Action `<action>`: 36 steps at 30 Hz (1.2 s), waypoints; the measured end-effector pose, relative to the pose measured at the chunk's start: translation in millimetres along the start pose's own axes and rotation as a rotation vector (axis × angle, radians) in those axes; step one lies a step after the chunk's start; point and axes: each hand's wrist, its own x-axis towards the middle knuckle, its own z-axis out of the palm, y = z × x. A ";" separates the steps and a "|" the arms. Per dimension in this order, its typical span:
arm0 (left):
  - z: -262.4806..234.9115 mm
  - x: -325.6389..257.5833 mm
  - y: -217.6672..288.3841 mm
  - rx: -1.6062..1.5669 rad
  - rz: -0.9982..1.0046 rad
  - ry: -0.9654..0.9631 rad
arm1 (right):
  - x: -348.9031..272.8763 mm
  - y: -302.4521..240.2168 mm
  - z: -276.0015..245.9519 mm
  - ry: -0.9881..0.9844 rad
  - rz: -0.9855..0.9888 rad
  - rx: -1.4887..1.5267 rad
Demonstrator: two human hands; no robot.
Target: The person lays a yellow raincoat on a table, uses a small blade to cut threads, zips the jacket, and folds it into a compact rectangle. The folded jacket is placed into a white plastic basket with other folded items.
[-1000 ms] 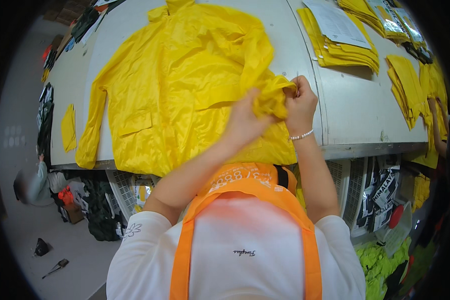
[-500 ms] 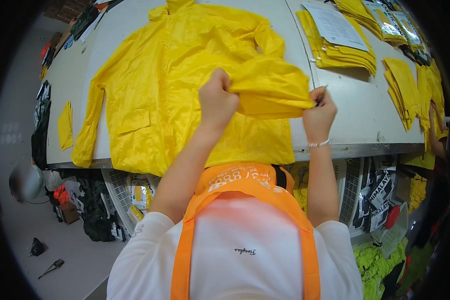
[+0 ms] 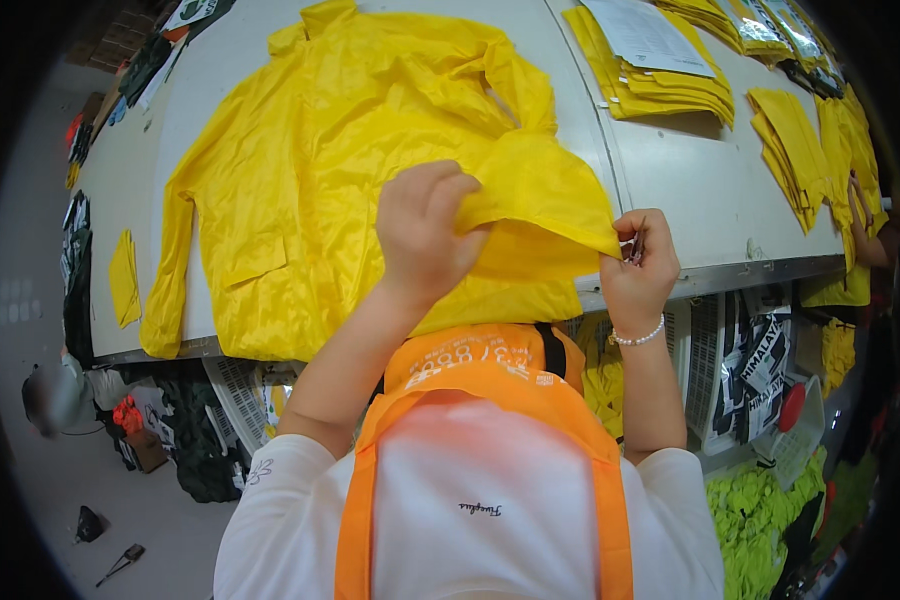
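A yellow rain jacket (image 3: 260,190) lies spread over the table, its collar at the far side and a flap pocket low on its left half. My left hand (image 3: 425,235) is closed on the edge of a loose part of it, which looks like the end of the right-hand sleeve. At the other end of that edge, my right hand (image 3: 642,268) pinches the cloth's corner. The edge is drawn between both hands, and the fabric gapes beneath it. A small dark metal tool (image 3: 636,242) sits within the right hand's fingers; its kind is unclear.
Folded yellow garments (image 3: 660,85) with a paper sheet (image 3: 650,35) on top lie at the far right. More folded yellow cloth (image 3: 790,150) is near another person's hand (image 3: 865,220). Below the table's metal edge (image 3: 740,275) stand white crates (image 3: 707,370) with packaged goods.
The sleeve part has gone from bunched and puffed up to drawn out flatter, its opening edge now showing. My right hand has come lower and nearer; the left hand's back has turned more into view.
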 end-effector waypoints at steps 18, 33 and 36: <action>19.5 -11.3 23.4 -0.217 0.136 -0.114 | -6.7 -15.5 -20.6 -0.412 0.117 0.017; 18.6 -19.6 16.9 -0.157 0.326 -0.207 | 7.9 -16.6 0.0 -0.542 0.386 0.251; 15.9 -20.3 16.4 -0.155 0.304 -0.214 | 12.0 -4.4 -5.2 -0.386 0.555 0.354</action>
